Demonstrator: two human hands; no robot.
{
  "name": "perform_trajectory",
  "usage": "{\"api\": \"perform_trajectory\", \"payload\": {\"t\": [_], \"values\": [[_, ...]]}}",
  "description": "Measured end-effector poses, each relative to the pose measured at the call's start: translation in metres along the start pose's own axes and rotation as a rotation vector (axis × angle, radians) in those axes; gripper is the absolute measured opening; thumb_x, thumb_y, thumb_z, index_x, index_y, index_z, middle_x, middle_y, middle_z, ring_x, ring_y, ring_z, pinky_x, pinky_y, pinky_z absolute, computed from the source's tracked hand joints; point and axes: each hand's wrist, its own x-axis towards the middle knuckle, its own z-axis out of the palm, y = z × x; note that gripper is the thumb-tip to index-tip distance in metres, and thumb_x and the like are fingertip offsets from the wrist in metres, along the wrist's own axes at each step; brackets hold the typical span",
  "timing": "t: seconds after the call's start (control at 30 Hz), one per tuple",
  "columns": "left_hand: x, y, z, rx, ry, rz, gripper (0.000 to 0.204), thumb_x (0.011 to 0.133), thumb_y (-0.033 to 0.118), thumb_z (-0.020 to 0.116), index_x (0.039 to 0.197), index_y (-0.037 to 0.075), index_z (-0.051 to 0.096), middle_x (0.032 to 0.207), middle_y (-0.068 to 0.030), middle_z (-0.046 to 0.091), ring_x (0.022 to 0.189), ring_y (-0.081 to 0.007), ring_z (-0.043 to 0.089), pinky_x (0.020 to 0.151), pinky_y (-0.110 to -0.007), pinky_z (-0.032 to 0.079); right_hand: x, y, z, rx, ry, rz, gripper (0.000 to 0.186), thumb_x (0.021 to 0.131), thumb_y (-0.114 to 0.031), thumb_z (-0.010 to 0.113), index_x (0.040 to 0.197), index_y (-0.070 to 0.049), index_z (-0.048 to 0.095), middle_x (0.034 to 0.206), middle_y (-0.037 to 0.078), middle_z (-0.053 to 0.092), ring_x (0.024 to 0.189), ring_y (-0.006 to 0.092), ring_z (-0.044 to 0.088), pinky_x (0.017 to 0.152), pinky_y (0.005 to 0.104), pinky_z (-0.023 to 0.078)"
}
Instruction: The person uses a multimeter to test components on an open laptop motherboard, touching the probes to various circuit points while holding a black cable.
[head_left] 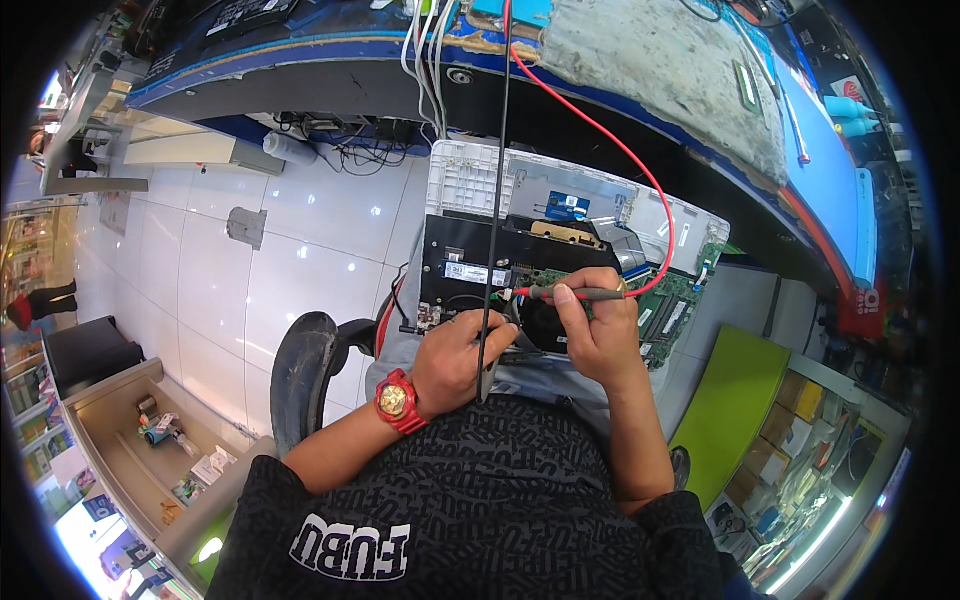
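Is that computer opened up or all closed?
Opened up: the computer shows its insides, with a green board lying uncovered.

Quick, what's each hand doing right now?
Left hand: fingers curled; what it holds, if anything, cannot be told.
Right hand: closed around a grey probe with a red lead.

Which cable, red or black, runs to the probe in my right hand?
The red cable: it curves round to the probe, while the long black cable runs straight down past your left hand.
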Motion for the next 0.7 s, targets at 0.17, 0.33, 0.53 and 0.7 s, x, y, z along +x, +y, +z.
{"api": "perform_trajectory", "payload": {"t": [0.17,0.33,0.53,0.7], "values": [[-0.0005,-0.0008,0.0009,0.011,0.008,0.009,0.036,0.08,0.0,0.072,0.116,0.005,0.073,0.107,-0.012,0.069,0.09,-0.0286,0.072,0.066,-0.036,0.058,0.0014,-0.0007,-0.0006,-0.009,0.002,-0.021,0.011,0.095,-0.007,0.072,0.099,0.0,0.064,0.092,0.014,0.068,0.073,0.0316,0.068,0.063,0.04,0.052],[0.0016,0.0015,-0.0009,0.014,-0.001,0.007,0.038,0.08,-0.001,0.072,0.117,0.006,0.072,0.106,-0.0121,0.069,0.09,-0.0285,0.072,0.065,-0.036,0.058,0.0011,-0.0002,-0.0006,-0.008,0.003,-0.015,0.011,0.096,-0.007,0.071,0.098,0.0,0.064,0.091,0.013,0.068,0.072,0.0311,0.068,0.063,0.0398,0.052],[0.0017,0.0019,-0.0002,0.017,-0.008,0.008,0.04,0.078,-0.001,0.073,0.118,0.006,0.072,0.106,-0.0123,0.069,0.088,-0.0285,0.072,0.064,-0.036,0.057,0.0009,-0.0009,-0.0007,0.0,0.001,-0.009,0.011,0.096,-0.007,0.071,0.098,0.0,0.063,0.089,0.013,0.068,0.07,0.0302,0.068,0.062,0.0392,0.052],[0.0038,0.0035,-0.002,0.029,-0.027,0.016,0.042,0.077,-0.001,0.073,0.118,0.006,0.072,0.108,-0.0121,0.068,0.09,-0.0285,0.072,0.065,-0.036,0.058,0.0015,0.0007,-0.0012,0.001,-0.004,-0.021,0.01,0.096,-0.007,0.071,0.098,0.0,0.064,0.089,0.013,0.067,0.07,0.0301,0.067,0.061,0.0393,0.051]]}}
